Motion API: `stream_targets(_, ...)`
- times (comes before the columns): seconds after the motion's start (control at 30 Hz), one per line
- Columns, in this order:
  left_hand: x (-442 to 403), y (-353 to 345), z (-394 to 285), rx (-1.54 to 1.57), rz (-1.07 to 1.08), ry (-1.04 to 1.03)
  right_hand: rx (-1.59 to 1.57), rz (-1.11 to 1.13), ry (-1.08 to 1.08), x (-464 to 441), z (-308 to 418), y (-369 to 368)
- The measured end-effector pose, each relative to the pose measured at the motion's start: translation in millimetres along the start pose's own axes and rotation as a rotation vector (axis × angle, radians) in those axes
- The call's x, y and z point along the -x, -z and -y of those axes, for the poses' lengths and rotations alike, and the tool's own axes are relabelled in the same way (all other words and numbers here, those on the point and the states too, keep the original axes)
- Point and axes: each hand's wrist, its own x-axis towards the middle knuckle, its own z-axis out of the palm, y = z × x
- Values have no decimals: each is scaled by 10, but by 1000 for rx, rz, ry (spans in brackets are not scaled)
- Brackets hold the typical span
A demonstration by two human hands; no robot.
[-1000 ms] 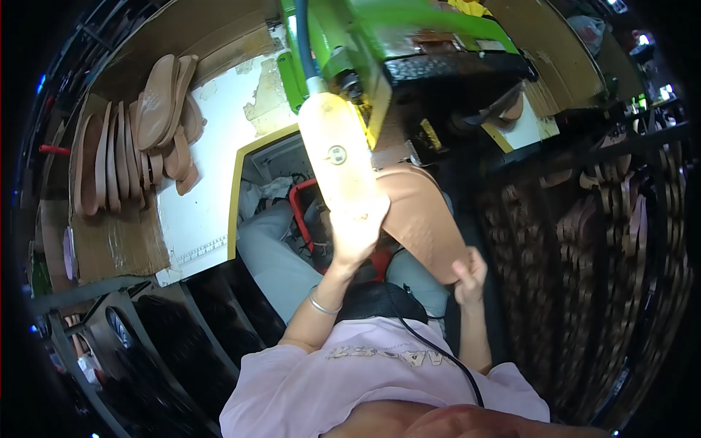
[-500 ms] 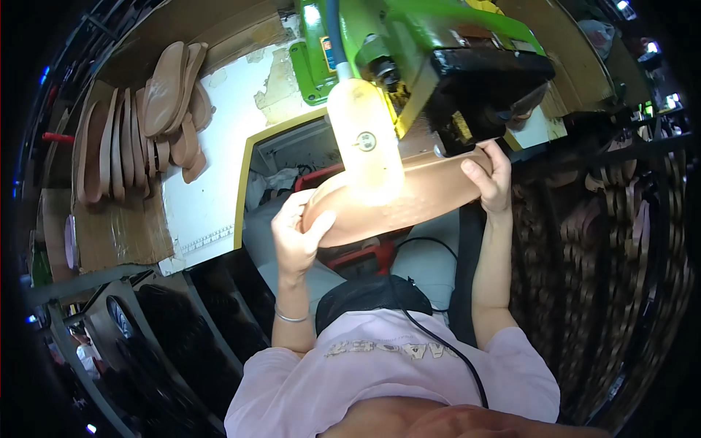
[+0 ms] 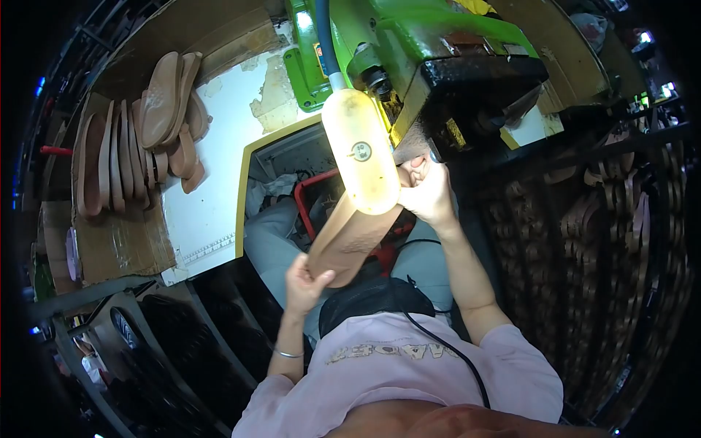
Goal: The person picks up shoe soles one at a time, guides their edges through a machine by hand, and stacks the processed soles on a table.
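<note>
A tan shoe sole (image 3: 352, 247) slants across my lap, held at both ends. My left hand (image 3: 305, 283) pinches its lower end, thumb on the upper face. Up by the black head of the green machine (image 3: 453, 38), my right hand (image 3: 431, 191) grips the other end with curled fingers. A lit yellowish lamp (image 3: 361, 150) hangs over the sole and hides part of it. Whether the sole touches the machine is something I cannot tell.
Several tan soles (image 3: 124, 157) stand in a row in a cardboard box at the left, and more soles (image 3: 162, 98) lie stacked beside them. The white table (image 3: 208, 212) has a yellow-edged cutout. Racks of soles (image 3: 584, 270) fill the right side.
The sole has swung from nearly level to a steep slant. My left hand has moved down toward my lap, and my right hand has moved left and slightly down.
</note>
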Motion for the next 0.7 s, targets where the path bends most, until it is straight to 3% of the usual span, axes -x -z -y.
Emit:
stream_targets(0.1, -7, -413, 207, 91, 20, 26, -115, -94, 61, 20, 87, -193)
stream_targets(0.17, -91, -577, 345, -37, 105, 63, -18, -112, 154, 60, 129, -221)
stream_targets(0.2, -143, -690, 314, 2, 141, 81, 98, -139, 347, 89, -115, -152)
stream_targets(0.37, -557, -1014, -114, 187, 145, -197, 49, -150, 310, 216, -58, 48)
stream_targets(0.5, -829, -1183, -345, 12, 177, -231, -79, -255, 302, 187, -117, 248)
stream_targets(0.57, -873, -1252, -382, 20, 205, -221, 57, -282, 239, 168, -161, 329)
stream_targets(0.63, -844, -1295, -321, 102, 101, -265, 38, -318, 287, 135, -179, 275)
stream_targets(0.7, -741, -1345, -319, 208, 15, -303, 242, -221, 351, 150, -128, 235)
